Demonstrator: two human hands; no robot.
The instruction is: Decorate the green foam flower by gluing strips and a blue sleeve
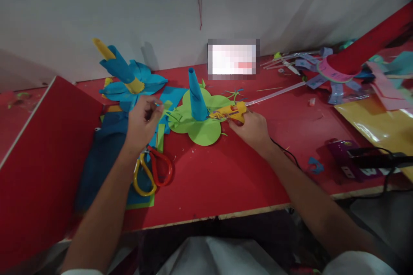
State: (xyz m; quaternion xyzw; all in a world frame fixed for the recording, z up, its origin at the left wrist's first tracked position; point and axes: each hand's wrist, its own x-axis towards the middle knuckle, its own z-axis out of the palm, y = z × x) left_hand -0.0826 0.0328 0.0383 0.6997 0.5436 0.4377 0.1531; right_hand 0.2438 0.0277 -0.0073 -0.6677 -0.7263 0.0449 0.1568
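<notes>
My right hand (pixel 253 131) is wrapped round a yellow hot glue gun (pixel 237 111), with a long clear glue stick (pixel 277 94) running out of its back. The gun's nozzle points at the base of a blue paper cone (pixel 197 101), which stands upright on a green flower-shaped paper (pixel 204 134). On the other side of that flower, my left hand (pixel 145 118) is closed in a pinch on a small paper piece (pixel 157 104), partly hidden by the fingers. Below this hand lie scissors (pixel 154 172) with one yellow and one red handle.
A finished-looking blue paper flower (pixel 135 81) with a yellow roll stands behind my left hand. Dark blue cloth (pixel 103 159) lies beside a red upright panel (pixel 48 159). Rightward are a purple box (pixel 346 161) with black cables, a yellow sheet (pixel 380 124) and paper scraps.
</notes>
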